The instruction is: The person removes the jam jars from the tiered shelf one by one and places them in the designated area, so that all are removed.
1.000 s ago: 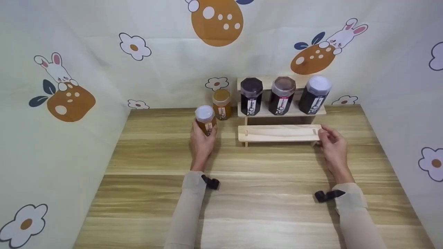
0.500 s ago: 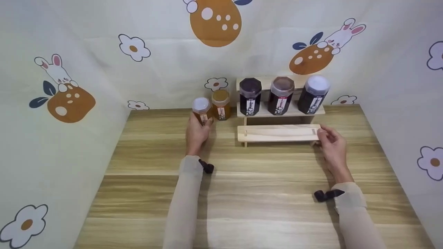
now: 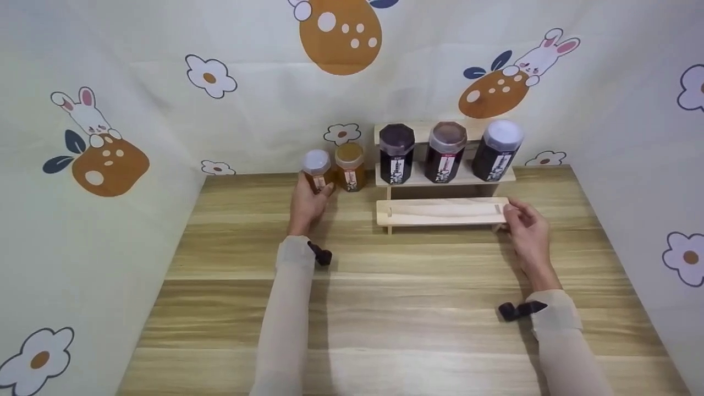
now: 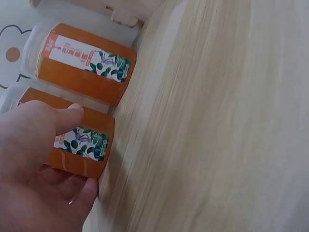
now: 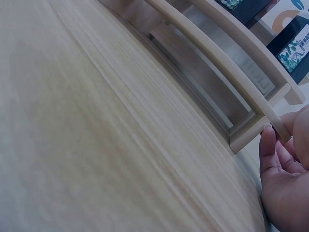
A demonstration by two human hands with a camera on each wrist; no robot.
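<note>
Left grip [image 3: 308,204] holds pale-lidded amber jar [image 3: 318,172], right grip [image 3: 531,237] pinches rack [image 3: 443,212]; best seat jar base flat on tabletop [image 3: 418,297] before releasing.

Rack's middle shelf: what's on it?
A row of three: left jar, middle jar, right jar. Hidden: the wood under their bases, and parts of the top shelf behind.

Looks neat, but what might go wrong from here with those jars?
The left grip holds the white-lidded amber jar close beside the yellow-lidded jar; a sideways nudge might knock that neighbour over.

The right grip pinches one end of the front shelf; a tug could shift the wooden rack and topple the three dark jars standing on it.
</note>
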